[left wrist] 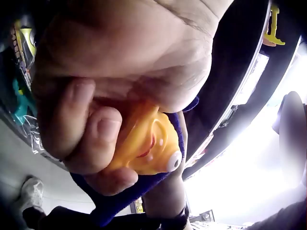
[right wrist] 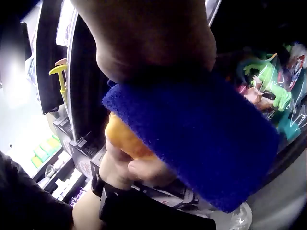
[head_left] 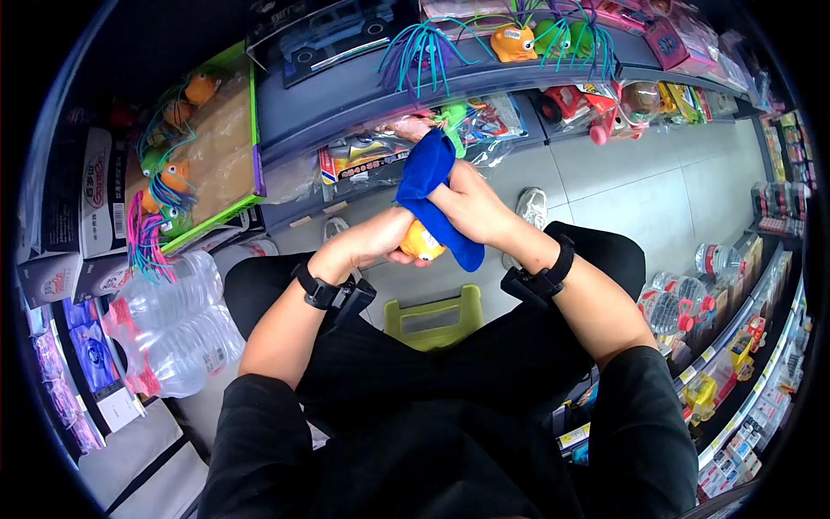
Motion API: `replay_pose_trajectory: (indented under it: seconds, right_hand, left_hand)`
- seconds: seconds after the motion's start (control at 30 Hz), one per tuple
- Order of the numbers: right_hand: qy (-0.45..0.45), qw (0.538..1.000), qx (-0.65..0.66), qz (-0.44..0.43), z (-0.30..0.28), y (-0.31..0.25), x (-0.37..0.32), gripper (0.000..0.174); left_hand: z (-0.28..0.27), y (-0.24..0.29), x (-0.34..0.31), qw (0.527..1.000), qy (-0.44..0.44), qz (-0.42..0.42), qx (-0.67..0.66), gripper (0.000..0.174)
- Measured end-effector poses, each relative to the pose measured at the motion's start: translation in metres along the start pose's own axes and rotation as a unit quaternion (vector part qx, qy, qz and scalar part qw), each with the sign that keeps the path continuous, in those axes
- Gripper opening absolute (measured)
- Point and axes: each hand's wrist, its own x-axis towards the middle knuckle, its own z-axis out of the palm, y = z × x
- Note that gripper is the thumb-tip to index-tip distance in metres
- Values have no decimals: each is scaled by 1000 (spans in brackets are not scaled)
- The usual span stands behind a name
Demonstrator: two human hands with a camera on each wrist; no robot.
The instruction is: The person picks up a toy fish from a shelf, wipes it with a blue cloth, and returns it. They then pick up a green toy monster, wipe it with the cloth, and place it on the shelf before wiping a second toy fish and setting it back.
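In the head view my left hand (head_left: 383, 235) grips an orange rubber toy (head_left: 421, 243) with a bulging white eye. The left wrist view shows its fingers curled round the toy (left wrist: 151, 143), leaving the eye and a red mouth line exposed. My right hand (head_left: 471, 206) holds a blue cloth (head_left: 428, 164) over the toy's upper side, with one end hanging down past it. From the right wrist, the cloth (right wrist: 196, 139) covers most of the right fingers and part of the toy.
Similar toys with stringy hair stand on the shelf (head_left: 346, 108) ahead and in a green-edged box (head_left: 216, 138) at left. Water bottles (head_left: 177, 329) stand beside my left leg. A green stool (head_left: 432, 316) is between my legs. Stocked shelves line the right.
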Motion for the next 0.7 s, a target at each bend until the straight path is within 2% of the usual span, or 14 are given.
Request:
replay_pose_trajectory:
  seconds: [0.1,0.2,0.23,0.33,0.4,0.43,0.47,0.5,0.57,0.6,0.63,0.7]
  right_hand:
    - [2,999,-4,43,-3,-1,1,37]
    - [16,999,5,40,-2,6,5,39]
    - [21,999,12,30,-1,9,7,39]
    - [98,974,166,117,4,6,9,42]
    - [166,952,237,102,11,-2,8,47]
    - [199,937,272,95,13,-4,9,49]
    - [193,933,281,117,5,10,12,48]
    - [188,907,362,107,3,-3,13,48]
    - [142,851,479,163,-2,-3,16,53]
    - [118,816,533,190,-3,-3,17,56]
    - [135,809,526,225,-1,-3,19,59]
    - [83,831,492,246,-3,-6,17,57]
  left_hand:
    - [-5,-5,2,1000,-9,11,1,66]
    - [-16,0,-1,991,-119,24,-57,65]
    - [-18,1,-1,989,-129,28,-70,65]
    - [-19,4,-2,983,-137,26,-117,64]
    - [-14,10,-5,981,-112,7,-155,65]
    - [-13,12,-5,974,-156,24,-163,64]
    - [-12,13,-6,964,-198,40,-170,63]
    - [-11,13,-6,953,-241,56,-177,63]
    - [-9,12,-6,906,-296,129,-272,56]
    - [-6,16,-9,895,-270,153,-320,54]
    - [-4,21,-14,880,-242,177,-368,52]
    - [-14,20,-7,835,-247,257,-419,51]
